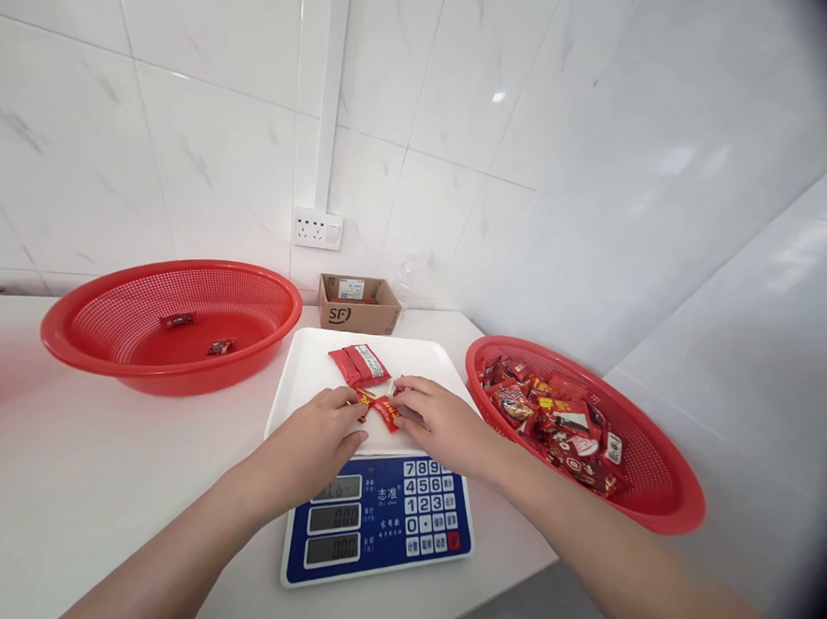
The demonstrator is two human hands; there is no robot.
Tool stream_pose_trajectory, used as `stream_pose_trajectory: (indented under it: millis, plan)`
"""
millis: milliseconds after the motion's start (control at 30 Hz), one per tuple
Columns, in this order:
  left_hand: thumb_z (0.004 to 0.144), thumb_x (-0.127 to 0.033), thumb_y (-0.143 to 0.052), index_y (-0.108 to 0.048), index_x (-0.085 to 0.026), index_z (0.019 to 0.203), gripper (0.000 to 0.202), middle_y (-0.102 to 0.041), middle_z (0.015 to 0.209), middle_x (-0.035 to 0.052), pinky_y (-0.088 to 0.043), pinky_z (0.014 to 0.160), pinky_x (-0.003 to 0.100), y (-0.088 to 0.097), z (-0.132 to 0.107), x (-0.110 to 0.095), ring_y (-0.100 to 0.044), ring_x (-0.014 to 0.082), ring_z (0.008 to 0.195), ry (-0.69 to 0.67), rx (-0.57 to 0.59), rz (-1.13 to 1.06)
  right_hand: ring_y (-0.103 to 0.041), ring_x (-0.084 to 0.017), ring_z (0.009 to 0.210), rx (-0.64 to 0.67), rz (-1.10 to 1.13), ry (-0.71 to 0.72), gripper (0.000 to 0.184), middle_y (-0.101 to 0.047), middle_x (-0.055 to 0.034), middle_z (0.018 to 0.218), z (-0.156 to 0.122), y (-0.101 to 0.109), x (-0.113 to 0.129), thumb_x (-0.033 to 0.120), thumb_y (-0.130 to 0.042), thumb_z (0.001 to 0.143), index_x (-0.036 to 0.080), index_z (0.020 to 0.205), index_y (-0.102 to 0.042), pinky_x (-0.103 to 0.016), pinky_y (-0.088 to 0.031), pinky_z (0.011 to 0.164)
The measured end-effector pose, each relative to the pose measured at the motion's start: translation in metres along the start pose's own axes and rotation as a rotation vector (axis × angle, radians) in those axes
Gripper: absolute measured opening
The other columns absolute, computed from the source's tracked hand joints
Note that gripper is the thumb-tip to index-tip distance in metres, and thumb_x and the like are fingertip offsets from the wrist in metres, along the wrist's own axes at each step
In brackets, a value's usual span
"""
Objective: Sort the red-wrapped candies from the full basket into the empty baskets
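Observation:
Both my hands rest on the white tray [299,377] of a blue digital scale [381,520]. My left hand [320,439] pinches a small red and yellow snack packet [364,402] near the tray's front edge. My right hand [435,420] has its fingers closed on another small red packet [386,412] right beside it. A larger red packet [360,363] lies further back on the tray, untouched.
A big red mesh basket [133,369] at the left holds two small packets [181,319]. Another red basket [660,493] at the right is full of several red snack packets. A small cardboard box [358,305] stands against the tiled wall under a socket [318,229].

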State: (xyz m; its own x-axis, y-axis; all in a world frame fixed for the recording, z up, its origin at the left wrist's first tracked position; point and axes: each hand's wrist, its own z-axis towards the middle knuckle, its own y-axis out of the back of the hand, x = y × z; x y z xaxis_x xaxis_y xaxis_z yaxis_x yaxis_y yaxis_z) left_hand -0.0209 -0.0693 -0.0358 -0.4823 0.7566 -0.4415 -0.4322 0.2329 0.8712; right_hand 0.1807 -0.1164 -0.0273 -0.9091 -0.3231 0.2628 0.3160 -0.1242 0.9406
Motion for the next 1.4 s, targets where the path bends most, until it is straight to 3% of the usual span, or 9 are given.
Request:
stream_pose_trajectory:
  millis: [467, 600, 767, 933, 1167, 1400]
  plan:
    - [0.089, -0.025, -0.039, -0.060, -0.018, 0.113, 0.033, -0.057, 0.120, 0.0105, -0.043, 0.091, 0.041, 0.002, 0.000, -0.002, -0.050, 0.0265, 0.111, 0.001, -0.009, 0.024, -0.051, -0.020, 0.110, -0.014, 0.061, -0.008, 0.019, -0.054, -0.0080, 0.118, 0.000, 0.001, 0.002, 0.014, -0.050, 0.084, 0.019, 0.096, -0.064, -0.036, -0.042, 0.095]
    - [0.091, -0.032, -0.037, -0.059, -0.017, 0.115, 0.036, -0.057, 0.121, 0.0107, -0.043, 0.092, 0.041, 0.003, 0.000, -0.003, -0.049, 0.0269, 0.112, 0.010, -0.006, 0.031, -0.053, -0.017, 0.104, -0.058, 0.086, -0.043, 0.026, -0.058, -0.0070, 0.111, 0.003, -0.001, -0.004, 0.008, -0.041, 0.086, 0.018, 0.101, -0.060, -0.035, -0.044, 0.092]
    - [0.091, -0.038, -0.037, -0.057, -0.016, 0.119, 0.041, -0.054, 0.125, 0.0118, -0.041, 0.094, 0.042, 0.001, 0.001, -0.003, -0.046, 0.0276, 0.116, 0.021, 0.006, 0.032, -0.054, -0.017, 0.101, -0.068, 0.080, -0.083, 0.028, -0.061, -0.0064, 0.107, 0.010, -0.004, -0.014, 0.003, -0.042, 0.083, 0.017, 0.100, -0.060, -0.035, -0.044, 0.090]
    - [0.091, -0.039, -0.038, -0.057, -0.017, 0.118, 0.040, -0.056, 0.122, 0.0115, -0.042, 0.092, 0.043, -0.001, 0.001, -0.001, -0.047, 0.0273, 0.113, 0.029, -0.018, 0.033, -0.053, -0.018, 0.104, -0.120, 0.075, 0.030, 0.026, -0.063, -0.0073, 0.103, 0.013, -0.007, -0.013, 0.001, -0.045, 0.081, 0.015, 0.091, -0.063, -0.034, -0.042, 0.094]
    - [0.091, -0.037, -0.039, -0.059, -0.016, 0.112, 0.036, -0.058, 0.115, 0.0103, -0.044, 0.089, 0.042, 0.000, 0.001, 0.000, -0.049, 0.0266, 0.109, -0.002, -0.034, 0.084, -0.051, -0.022, 0.105, -0.133, -0.005, 0.188, 0.014, -0.062, -0.0075, 0.104, 0.008, -0.004, 0.000, 0.013, -0.058, 0.080, 0.017, 0.091, -0.066, -0.040, -0.041, 0.094]
    - [0.091, -0.038, -0.039, -0.059, -0.017, 0.111, 0.035, -0.058, 0.115, 0.0100, -0.046, 0.086, 0.042, -0.002, 0.000, 0.001, -0.050, 0.0271, 0.108, -0.006, -0.045, 0.090, -0.051, -0.021, 0.105, -0.146, -0.044, 0.143, 0.016, -0.060, -0.0084, 0.106, 0.009, -0.006, -0.001, 0.012, -0.057, 0.081, 0.018, 0.091, -0.068, -0.038, -0.043, 0.091]
